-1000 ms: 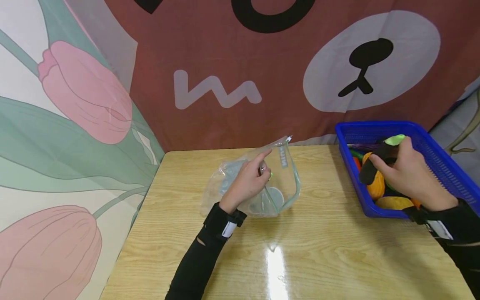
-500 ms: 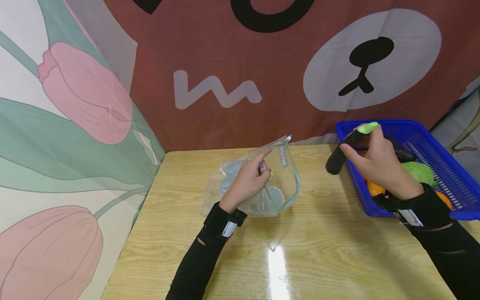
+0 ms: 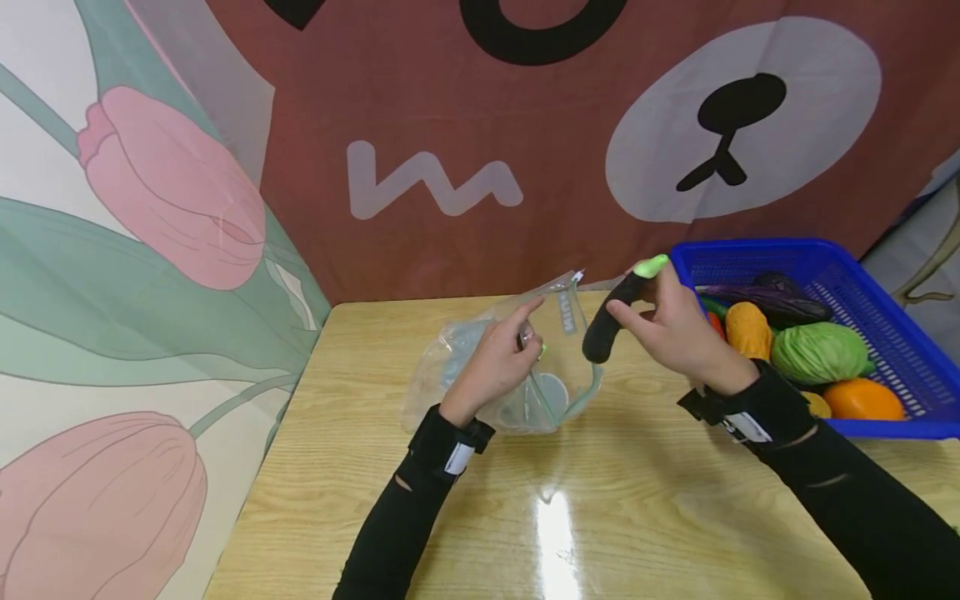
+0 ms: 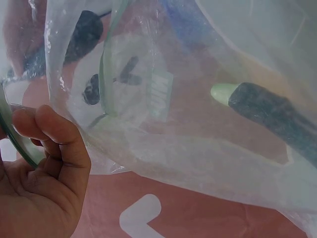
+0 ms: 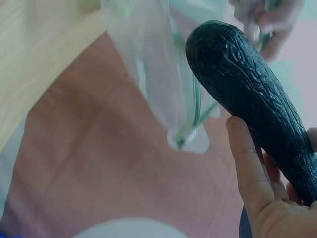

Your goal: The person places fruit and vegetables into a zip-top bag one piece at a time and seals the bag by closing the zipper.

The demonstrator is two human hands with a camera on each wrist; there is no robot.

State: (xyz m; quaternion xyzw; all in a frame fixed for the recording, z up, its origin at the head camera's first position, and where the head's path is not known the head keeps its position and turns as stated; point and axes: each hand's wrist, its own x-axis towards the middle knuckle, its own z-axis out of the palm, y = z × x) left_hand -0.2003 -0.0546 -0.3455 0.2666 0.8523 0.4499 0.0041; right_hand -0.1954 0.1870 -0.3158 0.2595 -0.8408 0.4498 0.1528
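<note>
My left hand (image 3: 495, 362) pinches the rim of a clear zip bag (image 3: 577, 392), with the index finger pointing out. The bag stands with its mouth to the right. Inside it, the left wrist view shows a dark long vegetable (image 4: 277, 111) with a pale green tip. My right hand (image 3: 682, 333) grips another dark long vegetable (image 3: 611, 321), zucchini-like, its light green stem end uppermost. Its lower end is beside the bag's mouth. The right wrist view shows its wrinkled surface between thumb and fingers.
A blue basket (image 3: 900, 333) stands at the right, holding a cabbage (image 3: 819, 352), an orange (image 3: 866, 400), a purple eggplant (image 3: 787, 307) and a yellow-orange gourd-like vegetable (image 3: 747, 331). The wooden table (image 3: 637, 517) meets a printed cloth (image 3: 562, 242) at the back.
My right hand has carried the zucchini-like vegetable out from over the basket, leftward to the bag's mouth. My left hand and the bag have stayed in place.
</note>
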